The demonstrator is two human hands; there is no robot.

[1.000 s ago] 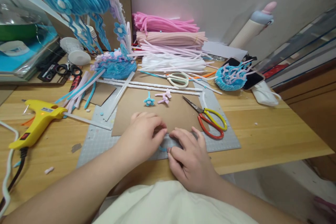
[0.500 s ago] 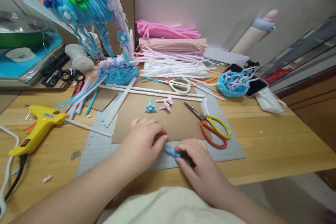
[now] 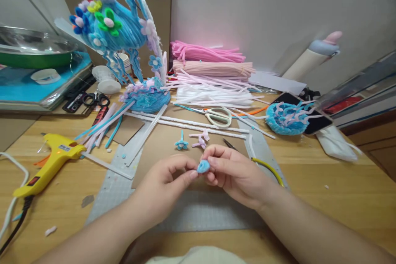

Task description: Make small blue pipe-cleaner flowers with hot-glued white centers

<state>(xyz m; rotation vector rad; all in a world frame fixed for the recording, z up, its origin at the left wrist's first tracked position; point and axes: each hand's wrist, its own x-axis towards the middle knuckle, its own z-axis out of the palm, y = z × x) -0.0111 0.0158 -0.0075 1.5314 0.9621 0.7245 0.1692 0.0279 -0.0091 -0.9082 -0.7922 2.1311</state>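
My left hand [image 3: 165, 183] and my right hand [image 3: 235, 173] meet above the brown card [image 3: 161, 140], both pinching a small curled blue pipe-cleaner piece [image 3: 203, 167] between their fingertips. Just beyond them on the card lie a tiny blue pipe-cleaner flower [image 3: 181, 144] and a tiny pale pink one [image 3: 200, 139]. My right hand hides most of the red and yellow scissors [image 3: 266, 165]; only the blade tip and a yellow handle loop show.
A grey cutting mat [image 3: 198, 214] lies under the card. A yellow glue gun [image 3: 49, 163] rests at left. Behind stand a blue flowered pipe-cleaner sculpture [image 3: 120, 37], stacked pink and white pipe cleaners [image 3: 210, 74], cream scissors [image 3: 216, 115] and a blue woven piece [image 3: 286, 117] on a phone.
Both hands have lifted off the mat and risen toward the card, carrying the blue piece, which is now curled between the fingertips. The view has tilted downward.
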